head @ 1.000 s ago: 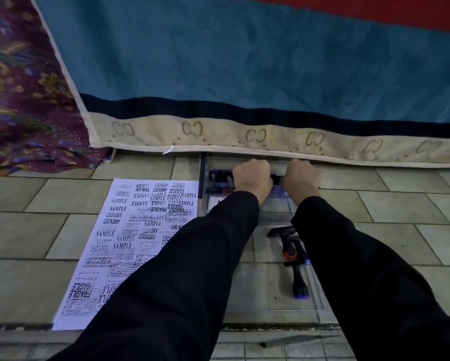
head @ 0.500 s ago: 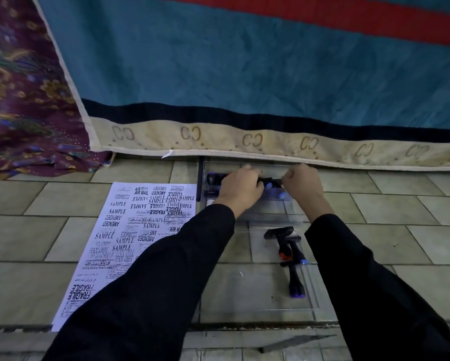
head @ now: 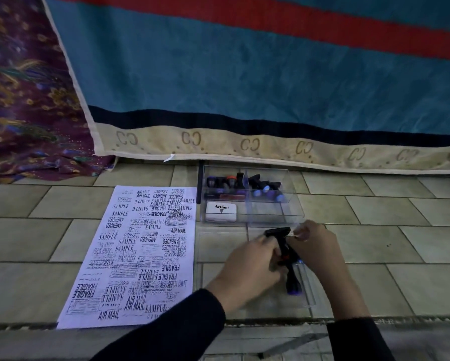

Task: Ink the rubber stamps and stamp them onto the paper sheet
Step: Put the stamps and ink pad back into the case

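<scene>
My left fingers (head: pixel 266 246) are curled round the handle of a black rubber stamp with an orange band (head: pixel 281 241), so the left hand (head: pixel 250 267) holds it; its flat black head points away from me, toward the clear organiser box (head: pixel 291 204). The right hand (head: pixel 315 246) comes in from the other side, its fingers (head: pixel 300 231) pinched narrow at the head end of that stamp, though I cannot tell whether they grip the stamp itself or the clear edge just beside it. A second stamp with a purple end (head: pixel 292 284) lies under my hands in the clear lid tray (head: pixel 308 290), which sits on the floor on my side of the organiser box. I judge this to be the picking-up step: a stamp is chosen and not yet inked. The white Artline ink pad (head: pixel 221 212) sits shut in the box's near left compartment, and the other stamps (head: pixel 244 182) crowd the box's far compartments. The paper sheet (head: pixel 140 254) lies flat on the tiled floor (head: pixel 375 235) just left of the box, already thick with SAMPLE, AIR MAIL and FRAGILE prints, with few bare patches left. Next, I think, the pad must be opened, the stamp face pressed onto it squarely, and then carried left of the box to a bare patch of the sheet and pressed straight down without rocking.
</scene>
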`<action>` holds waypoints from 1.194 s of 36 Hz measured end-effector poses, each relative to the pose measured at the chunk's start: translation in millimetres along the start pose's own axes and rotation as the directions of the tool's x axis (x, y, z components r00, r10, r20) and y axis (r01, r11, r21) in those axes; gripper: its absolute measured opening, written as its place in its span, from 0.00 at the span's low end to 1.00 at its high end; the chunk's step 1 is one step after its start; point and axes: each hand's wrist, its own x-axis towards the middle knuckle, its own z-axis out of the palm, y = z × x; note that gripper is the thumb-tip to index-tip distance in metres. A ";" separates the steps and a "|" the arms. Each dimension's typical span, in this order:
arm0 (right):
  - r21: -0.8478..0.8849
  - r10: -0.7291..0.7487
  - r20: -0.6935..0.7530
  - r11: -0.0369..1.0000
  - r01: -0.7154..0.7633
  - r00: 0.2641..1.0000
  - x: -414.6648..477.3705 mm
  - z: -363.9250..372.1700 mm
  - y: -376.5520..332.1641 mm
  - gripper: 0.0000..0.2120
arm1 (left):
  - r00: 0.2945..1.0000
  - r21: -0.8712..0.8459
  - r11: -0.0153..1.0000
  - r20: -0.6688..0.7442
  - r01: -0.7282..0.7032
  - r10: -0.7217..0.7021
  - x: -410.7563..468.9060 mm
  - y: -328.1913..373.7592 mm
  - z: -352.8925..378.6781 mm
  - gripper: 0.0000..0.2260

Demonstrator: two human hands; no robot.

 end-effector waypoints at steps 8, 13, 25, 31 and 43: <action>-0.053 0.010 -0.013 0.999 -0.011 1.000 -19.8 -0.4 22.2 0.09 | 0.997 0.024 1.000 0.072 -0.020 0.018 -18.0 18.0 22.7 0.24; -0.043 0.078 0.014 0.996 -0.077 0.997 -19.1 1.9 16.1 0.14 | 0.993 0.077 0.994 0.091 -0.082 0.075 -24.0 24.0 26.0 0.24; -0.137 0.182 0.135 0.977 -0.163 0.974 -10.1 -4.3 8.0 0.15 | 0.956 0.279 0.916 0.124 -0.289 0.264 -22.1 20.1 39.2 0.19; -0.121 0.171 0.130 0.980 -0.156 0.977 -12.5 -7.0 8.6 0.15 | 0.958 0.285 0.915 0.073 -0.286 0.276 -27.2 23.5 35.4 0.20; 0.171 0.069 0.011 0.983 -0.070 0.998 0.6 -45.2 -13.9 0.10 | 0.961 0.219 0.973 -0.245 -0.072 0.126 -1.6 7.4 -41.4 0.18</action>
